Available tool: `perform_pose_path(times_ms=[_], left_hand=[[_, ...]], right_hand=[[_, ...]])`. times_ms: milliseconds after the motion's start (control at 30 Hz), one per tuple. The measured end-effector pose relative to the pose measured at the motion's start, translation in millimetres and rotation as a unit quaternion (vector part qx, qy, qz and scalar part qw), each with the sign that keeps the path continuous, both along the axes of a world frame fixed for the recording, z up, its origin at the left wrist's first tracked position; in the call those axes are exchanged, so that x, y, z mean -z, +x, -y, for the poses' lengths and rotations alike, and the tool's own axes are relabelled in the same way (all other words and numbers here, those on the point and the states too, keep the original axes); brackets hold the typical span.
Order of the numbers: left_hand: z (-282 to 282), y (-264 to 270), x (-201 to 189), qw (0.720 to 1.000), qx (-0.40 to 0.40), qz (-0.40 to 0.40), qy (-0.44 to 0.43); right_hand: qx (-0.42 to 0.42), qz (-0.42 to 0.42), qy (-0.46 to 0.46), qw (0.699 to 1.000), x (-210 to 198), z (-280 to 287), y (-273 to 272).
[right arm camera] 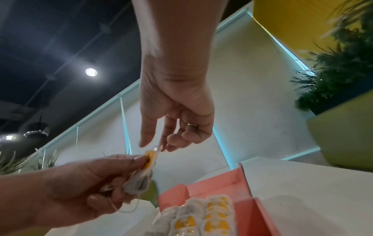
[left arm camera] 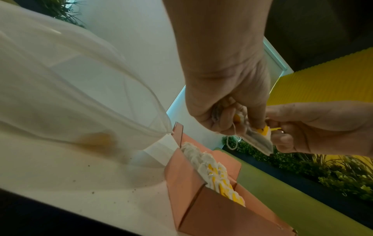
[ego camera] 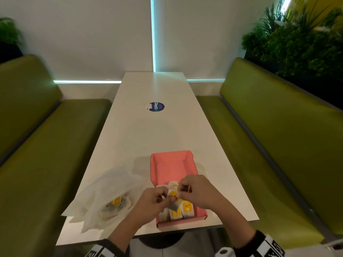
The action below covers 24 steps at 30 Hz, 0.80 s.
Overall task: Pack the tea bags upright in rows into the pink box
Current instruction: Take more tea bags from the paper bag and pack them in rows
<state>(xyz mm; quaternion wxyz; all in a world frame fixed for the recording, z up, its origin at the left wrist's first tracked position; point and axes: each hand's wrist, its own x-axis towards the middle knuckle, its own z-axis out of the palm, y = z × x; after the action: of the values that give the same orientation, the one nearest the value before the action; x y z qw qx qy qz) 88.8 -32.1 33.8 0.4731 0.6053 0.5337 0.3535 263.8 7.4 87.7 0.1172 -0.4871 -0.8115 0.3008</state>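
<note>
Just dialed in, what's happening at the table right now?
A person is packing tea bags into the pink box. Both the left hand and the right hand pinch one tea bag above the box, string dangling. Rows of tea bags already stand upright in the near part of the box; the far part is bare. More bags lie in the clear plastic bag on the white table, left of the box.
</note>
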Motion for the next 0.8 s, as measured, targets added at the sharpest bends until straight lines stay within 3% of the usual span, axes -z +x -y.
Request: perform_pose_path(times_ms=[100, 200, 300, 400, 533, 800], left_hand=[[0, 0, -2, 1.000, -0.010, 0.009, -0.005], [-2, 1, -1, 1.000, -0.004, 0.027, -0.009], [-1, 6, -3, 0.998, -0.034, 0.045, -0.008], [1, 5, -7, 0.992, -0.080, 0.100, 0.000], [3, 1, -8, 0.988, -0.058, 0.143, -0.012], [3, 2, 1, 0.988, -0.086, 0.123, 0.042]], right_hand=[[0.048, -0.061, -0.057, 0.995, 4, 1, 2], [0.050, -0.038, -0.088, 0.994, 8, 3, 3], [0.090, -0.073, -0.093, 0.989, 13, 2, 3], [0.120, -0.153, -0.155, 0.969, 12, 2, 4], [0.137, -0.252, -0.213, 0.934, 8, 3, 5], [0.123, -0.307, -0.223, 0.917, 6, 6, 6]])
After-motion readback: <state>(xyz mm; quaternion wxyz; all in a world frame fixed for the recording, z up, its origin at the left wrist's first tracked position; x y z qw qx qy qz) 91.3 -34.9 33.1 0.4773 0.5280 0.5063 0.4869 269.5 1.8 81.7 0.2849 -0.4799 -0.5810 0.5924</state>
